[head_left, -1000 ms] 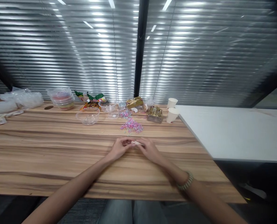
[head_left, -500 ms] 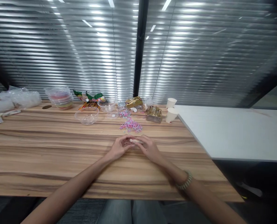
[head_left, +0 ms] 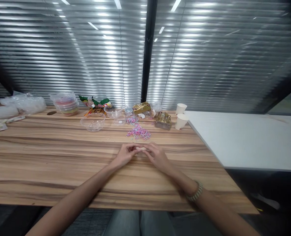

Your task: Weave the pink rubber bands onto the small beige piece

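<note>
A small pale pinkish piece (head_left: pixel 140 148) is pinched between both hands above the wooden table (head_left: pixel 62 157); its exact form is too small to tell. My left hand (head_left: pixel 127 154) grips its left end with thumb and fingers. From the right, my right hand (head_left: pixel 157 156) holds the other end, fingers bent round it. Just beyond the hands lies a loose heap of small pink, purple and pale blue pieces (head_left: pixel 138 132), with a smaller pile (head_left: pixel 132 120) behind it.
Clear round bowls (head_left: pixel 93 123), a stack of lidded tubs (head_left: pixel 67 104), green snack bags (head_left: pixel 96 102), gold wrappers (head_left: pixel 163 119) and paper cups (head_left: pixel 181 121) line the back. Plastic bags (head_left: pixel 25 103) lie far left. A white surface (head_left: pixel 245 141) adjoins the right edge.
The fingers of my left hand have closed in more around the small piece, and less of it shows. The whole view has shifted slightly.
</note>
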The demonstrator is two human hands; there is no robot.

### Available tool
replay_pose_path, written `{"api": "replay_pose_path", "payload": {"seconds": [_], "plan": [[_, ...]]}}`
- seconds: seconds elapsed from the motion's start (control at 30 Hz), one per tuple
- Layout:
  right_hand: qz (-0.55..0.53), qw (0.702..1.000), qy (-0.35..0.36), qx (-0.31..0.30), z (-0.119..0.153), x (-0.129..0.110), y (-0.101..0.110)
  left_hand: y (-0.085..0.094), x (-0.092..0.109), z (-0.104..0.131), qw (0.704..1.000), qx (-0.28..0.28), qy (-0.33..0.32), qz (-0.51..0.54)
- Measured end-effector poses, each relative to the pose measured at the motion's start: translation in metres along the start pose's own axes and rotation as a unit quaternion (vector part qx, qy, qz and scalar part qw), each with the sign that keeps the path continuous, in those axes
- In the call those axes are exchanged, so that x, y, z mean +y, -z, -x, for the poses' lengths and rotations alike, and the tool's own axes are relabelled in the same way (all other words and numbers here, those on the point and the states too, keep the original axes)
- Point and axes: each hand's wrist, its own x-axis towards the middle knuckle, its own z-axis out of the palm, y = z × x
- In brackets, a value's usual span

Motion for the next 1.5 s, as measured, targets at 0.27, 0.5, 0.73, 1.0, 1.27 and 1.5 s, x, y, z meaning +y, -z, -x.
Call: {"api": "replay_pose_path", "payload": {"seconds": [0.27,0.5,0.73,1.0,1.27,1.5], "plan": [[-0.002,1.0,-0.015,0.008,0.0,0.006,-0.002,0.007,0.011,0.004,0.981,-0.046,-0.073,-0.175],[0.022,0.997,-0.07,0.011,0.003,0.024,-0.003,0.017,-0.001,0.003,0.974,0.002,-0.046,-0.22],[0.036,0.998,-0.057,0.008,0.001,0.025,0.0,0.016,-0.002,0.0,0.968,0.005,-0.08,-0.237],[-0.039,0.997,-0.015,0.057,-0.001,0.015,0.003,0.015,0.0,0.0,0.967,-0.009,-0.099,-0.235],[-0.079,0.995,-0.036,0.044,-0.002,0.011,0.003,0.011,0.002,0.003,0.967,0.005,-0.159,-0.199],[-0.087,0.996,0.007,0.011,-0.005,0.009,0.004,0.009,-0.004,0.003,0.958,-0.008,-0.188,-0.215]]}}
